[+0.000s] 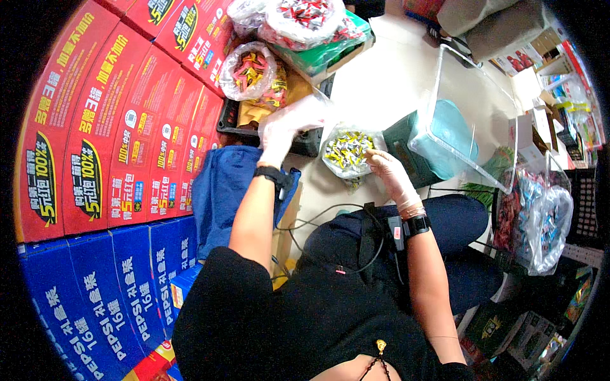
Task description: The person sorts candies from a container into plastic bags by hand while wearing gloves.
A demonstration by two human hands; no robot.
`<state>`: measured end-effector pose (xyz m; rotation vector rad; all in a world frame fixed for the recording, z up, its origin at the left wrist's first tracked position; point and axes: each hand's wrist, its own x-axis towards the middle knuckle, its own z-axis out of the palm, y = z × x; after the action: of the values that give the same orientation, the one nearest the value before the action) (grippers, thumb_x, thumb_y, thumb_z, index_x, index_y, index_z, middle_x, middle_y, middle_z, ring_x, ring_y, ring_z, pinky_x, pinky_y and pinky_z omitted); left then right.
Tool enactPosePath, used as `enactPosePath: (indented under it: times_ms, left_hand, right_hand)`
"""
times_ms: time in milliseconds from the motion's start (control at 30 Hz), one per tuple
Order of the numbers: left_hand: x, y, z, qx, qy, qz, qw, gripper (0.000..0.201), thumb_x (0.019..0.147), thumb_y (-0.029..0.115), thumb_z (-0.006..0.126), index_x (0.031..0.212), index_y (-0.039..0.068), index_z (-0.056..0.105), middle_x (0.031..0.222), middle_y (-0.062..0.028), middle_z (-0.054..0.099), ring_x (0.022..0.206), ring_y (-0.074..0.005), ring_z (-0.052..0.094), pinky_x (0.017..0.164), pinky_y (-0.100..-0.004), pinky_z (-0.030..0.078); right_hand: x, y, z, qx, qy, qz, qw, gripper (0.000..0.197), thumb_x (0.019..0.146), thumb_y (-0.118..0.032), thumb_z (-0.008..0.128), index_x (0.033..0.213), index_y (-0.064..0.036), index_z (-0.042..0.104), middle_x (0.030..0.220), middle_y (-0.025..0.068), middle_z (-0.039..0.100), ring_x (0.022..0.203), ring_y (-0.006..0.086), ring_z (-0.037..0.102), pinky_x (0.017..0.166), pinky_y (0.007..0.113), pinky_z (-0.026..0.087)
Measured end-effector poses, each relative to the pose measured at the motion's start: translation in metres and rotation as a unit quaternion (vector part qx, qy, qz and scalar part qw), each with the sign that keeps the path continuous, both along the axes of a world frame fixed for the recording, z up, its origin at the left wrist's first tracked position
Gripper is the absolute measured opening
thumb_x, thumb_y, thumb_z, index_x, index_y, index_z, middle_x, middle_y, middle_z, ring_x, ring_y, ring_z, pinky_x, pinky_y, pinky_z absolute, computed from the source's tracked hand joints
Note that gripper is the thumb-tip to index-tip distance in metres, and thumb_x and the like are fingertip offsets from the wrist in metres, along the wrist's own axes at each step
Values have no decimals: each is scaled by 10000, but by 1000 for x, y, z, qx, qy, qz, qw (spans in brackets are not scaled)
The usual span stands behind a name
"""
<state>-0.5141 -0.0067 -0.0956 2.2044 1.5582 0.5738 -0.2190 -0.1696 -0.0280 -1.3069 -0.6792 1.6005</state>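
My left hand [277,138], in a thin white glove, reaches over a dark crate and grips a clear plastic bag [306,117] that is smeared by motion. My gloved right hand [393,178] is at the right rim of an open plastic bag of small yellow-and-silver wrapped sweets [347,151]. Its fingertips are pinched together over that rim; whether a sweet or the bag's edge is between them is too small to tell. Behind my left hand stands an open bag of red-and-yellow wrapped sweets [249,68].
Red cartons [143,136] and blue cartons [117,279] are stacked along the left. A large bag of red-and-silver sweets [305,19] tops a green box at the back. To the right are a clear plastic bin [467,114] and bagged sweets [540,222]. Cables [330,222] cross my lap.
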Motion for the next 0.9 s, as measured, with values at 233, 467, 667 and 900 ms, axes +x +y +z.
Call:
enactPosePath:
  times_ms: [233,467,667,900]
  left_hand:
    - [-33,43,92,103,148,-43,983,286,897,225,480,1035,54,664,1071,-132,653,1005,-293,603,906,-362,457]
    - [32,-16,237,81,-177,-19,981,377,919,254,551,1108,-69,598,1054,-152,651,983,-234,597,895,-332,448]
    - [131,-83,290,-189,-578,-159,778,260,925,228,587,1085,28,634,1008,-42,656,905,-131,602,823,-288,479]
    - [172,-138,278,-337,-514,-261,745,321,935,218,568,1140,-29,575,1050,-69,639,930,-131,593,844,-269,459]
  right_hand:
    - [33,-51,-9,-24,135,-126,983,354,918,-206,554,1208,-4,560,1181,90,597,1080,183,557,927,284,422]
    - [51,-80,29,41,164,-142,975,526,941,-375,506,1314,-6,468,1342,144,487,1231,230,460,1051,363,335]
    - [43,-111,111,249,167,-124,946,642,947,-430,444,1452,-77,269,1488,110,298,1352,253,301,1117,410,221]
    - [34,-143,178,325,139,-134,926,778,846,-387,634,1425,-21,266,1370,102,434,1238,196,433,1036,365,361]
